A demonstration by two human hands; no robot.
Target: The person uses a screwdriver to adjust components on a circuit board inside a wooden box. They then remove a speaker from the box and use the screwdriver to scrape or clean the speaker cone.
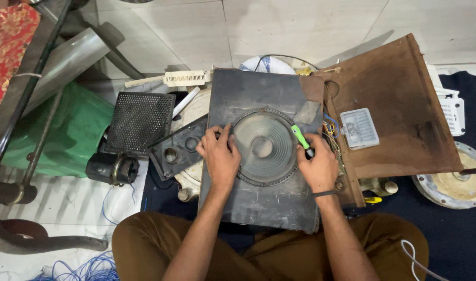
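Head view, looking down: item one is a round speaker cone, grey and ribbed, set in a dark rectangular panel that lies flat just in front of our knees.

Our left hand rests on the cone's left rim, fingers spread and pressing down — it pinches nothing.

Our right hand sits at the right rim, curled around a green-handled screwdriver, the handle jutting up and left above the knuckles; the tip is hidden. A dark band circles that wrist.

Right of the panel: a tangle of coloured wires, then a brown board lying tilted, with a small clear compartment box on top. A yellow-handled tool pokes out below the board.

Left of the panel: a black plate with round holes, a perforated black grille, a small dark motor, a green bag.

Lower left — loose blue wire on the tiled floor. Far right, a round white metal part on dark cloth.
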